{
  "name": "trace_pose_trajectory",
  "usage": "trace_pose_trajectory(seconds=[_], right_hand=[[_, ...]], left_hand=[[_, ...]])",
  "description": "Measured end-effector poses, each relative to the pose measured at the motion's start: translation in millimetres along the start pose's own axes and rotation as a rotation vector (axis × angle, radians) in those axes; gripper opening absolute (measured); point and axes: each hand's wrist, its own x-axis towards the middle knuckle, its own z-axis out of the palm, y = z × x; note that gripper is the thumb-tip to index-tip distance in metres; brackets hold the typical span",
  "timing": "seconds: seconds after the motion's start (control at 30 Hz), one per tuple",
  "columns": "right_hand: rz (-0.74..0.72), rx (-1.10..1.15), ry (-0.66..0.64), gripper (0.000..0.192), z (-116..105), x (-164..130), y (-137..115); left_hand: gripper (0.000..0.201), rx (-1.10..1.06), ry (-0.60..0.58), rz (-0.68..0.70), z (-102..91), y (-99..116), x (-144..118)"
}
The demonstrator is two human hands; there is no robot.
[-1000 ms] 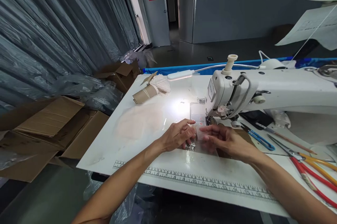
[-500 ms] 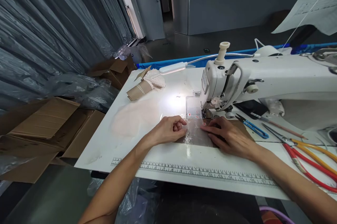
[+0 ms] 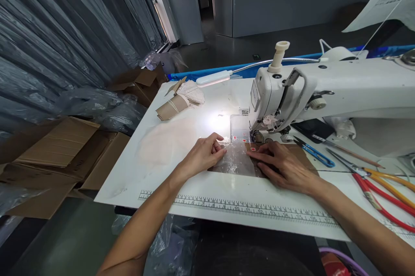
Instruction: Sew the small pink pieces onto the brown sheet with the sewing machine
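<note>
Grey, shiny curtains (image 3: 65, 21) sweep down the left side of the room, and out front stretches a white table (image 3: 129, 172) with a ruler scale (image 3: 240, 209) along its near edge. Over on the right, a white sewing machine (image 3: 353, 86) reaches across the tabletop; an open cardboard box (image 3: 58, 146) sits off to the left.

Now the hands! Right hand (image 3: 282, 166) lies over a brown piece (image 3: 298, 157), fingers stretched forward, thumb apart from the forefinger, fingertips beside the needle area. Left hand (image 3: 202, 155) is half curled at the left side of a clear plastic sheet (image 3: 238, 161), thumb and forefinger narrowly spaced; whether they pinch the film, I cannot tell. That sheet lies flat between the two hands, just in front of the machine head.

Smaller now: red-and-yellow-handled scissors (image 3: 369, 194) at right, blue snips (image 3: 316, 155) nearer the hand, and tiny red marks (image 3: 244, 140) by the needle.
</note>
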Motion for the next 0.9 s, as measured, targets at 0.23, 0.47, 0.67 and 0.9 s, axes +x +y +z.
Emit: trace_pose_trajectory(seconds=[0.23,0.47,0.67,0.9], right_hand=[[-0.011,-0.198,-0.028,0.04,-2.6,10.1,0.2],[0.092,-0.27,-0.057,0.04,-6.2,17.7,12.3],[0.141,-0.073,-0.014,0.041,-4.9,3.7,16.1],[0.053,0.05,0.028,0.039,-6.4,2.7,9.2]], left_hand=[[0.018,0.093,-0.082,0.614,15.6,-0.3,0.5],[0.013,0.087,-0.258,0.736,29.6,-3.5,1.4],[0.016,0.015,-0.292,0.695,25.8,-2.9,1.4],[0.014,-0.104,-0.153,0.664,29.6,4.2,-0.4]])
